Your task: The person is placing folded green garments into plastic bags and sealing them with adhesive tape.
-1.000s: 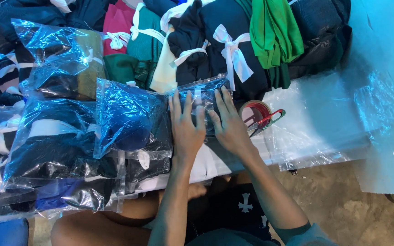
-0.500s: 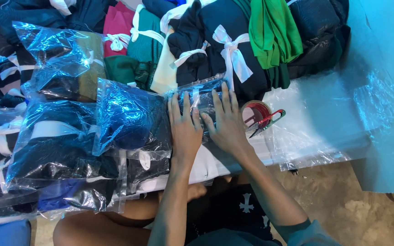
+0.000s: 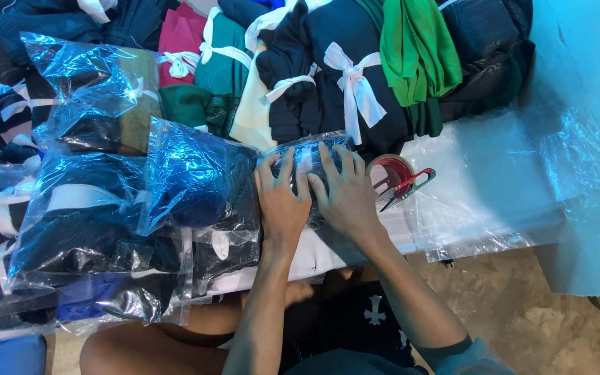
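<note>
On bagged garment (image 3: 310, 156), both hands flat

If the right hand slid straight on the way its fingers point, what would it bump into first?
The right hand lies flat on a bagged dark garment, fingers pointing away from the person. Going straight on, it would likely first meet the dark folded bundle tied with a white ribbon bow, though depth is hard to judge.

Red tape dispenser (image 3: 398, 179); green cloth (image 3: 418, 52); tied bundles (image 3: 345, 83).
</note>
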